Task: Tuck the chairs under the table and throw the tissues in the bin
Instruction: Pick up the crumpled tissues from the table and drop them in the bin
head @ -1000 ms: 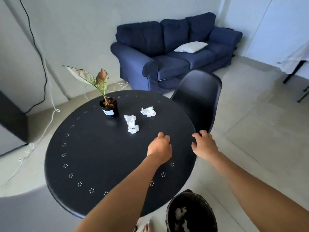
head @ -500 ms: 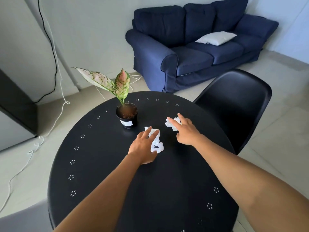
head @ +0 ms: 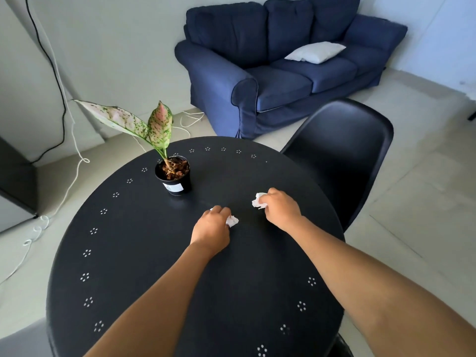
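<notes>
Two crumpled white tissues lie in my hands over the round black table [head: 134, 266]. My left hand [head: 212, 229] is closed around one tissue [head: 232, 221], which sticks out at the thumb side. My right hand [head: 279, 208] grips the other tissue [head: 258, 200], a little farther off and to the right. A black shell chair [head: 342, 150] stands at the table's far right edge, its seat partly under the top. The bin's dark rim [head: 343, 347] barely shows at the bottom edge.
A potted plant [head: 173, 173] with spotted pink-green leaves stands on the table behind my left hand. A blue sofa [head: 278, 73] with a white cushion sits against the far wall. Cables trail on the floor at left, beside a dark cabinet [head: 15, 184].
Both hands went from the near table edge to the two tissues and closed on them. The view has moved forward over the table, and the bin has dropped almost out of sight.
</notes>
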The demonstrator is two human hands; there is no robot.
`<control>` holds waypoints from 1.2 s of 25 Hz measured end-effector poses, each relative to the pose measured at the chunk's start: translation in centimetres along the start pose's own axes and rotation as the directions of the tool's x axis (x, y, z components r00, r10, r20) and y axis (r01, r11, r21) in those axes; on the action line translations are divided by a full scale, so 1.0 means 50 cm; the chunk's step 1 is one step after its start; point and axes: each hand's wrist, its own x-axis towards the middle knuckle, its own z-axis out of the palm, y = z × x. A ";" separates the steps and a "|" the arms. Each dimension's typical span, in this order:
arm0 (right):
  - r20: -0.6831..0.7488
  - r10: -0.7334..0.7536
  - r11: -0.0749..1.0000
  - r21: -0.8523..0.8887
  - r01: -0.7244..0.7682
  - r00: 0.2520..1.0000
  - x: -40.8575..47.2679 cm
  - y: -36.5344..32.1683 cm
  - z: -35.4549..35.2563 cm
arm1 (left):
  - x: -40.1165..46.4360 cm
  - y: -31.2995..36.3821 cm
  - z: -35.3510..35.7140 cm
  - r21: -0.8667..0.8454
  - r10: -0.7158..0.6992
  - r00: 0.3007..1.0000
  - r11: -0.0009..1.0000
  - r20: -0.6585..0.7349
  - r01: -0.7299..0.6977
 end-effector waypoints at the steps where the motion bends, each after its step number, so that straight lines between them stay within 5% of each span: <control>1: -0.024 0.007 1.000 0.002 -0.006 1.000 -0.026 0.016 -0.002 | -0.011 0.022 0.001 0.003 0.007 1.000 1.000 -0.015 -0.006; 10: -0.208 0.027 0.994 0.113 -0.003 0.978 -0.382 0.247 -0.012 | -0.225 0.333 0.102 -0.047 0.078 0.994 0.996 -0.076 -0.082; 16: -0.119 0.096 0.986 0.144 -0.079 0.988 -0.632 0.401 0.044 | -0.384 0.500 0.237 -0.051 0.118 0.993 0.992 -0.003 -0.118; 25: 0.181 0.186 0.940 0.254 -0.229 0.966 -0.794 0.467 0.374 | -0.524 0.436 0.527 -0.080 -0.121 0.951 0.986 0.283 0.149; 30: 0.285 0.171 0.894 0.357 -0.270 0.943 -0.789 0.474 0.604 | -0.547 0.362 0.705 -0.081 -0.223 0.930 0.963 0.292 0.256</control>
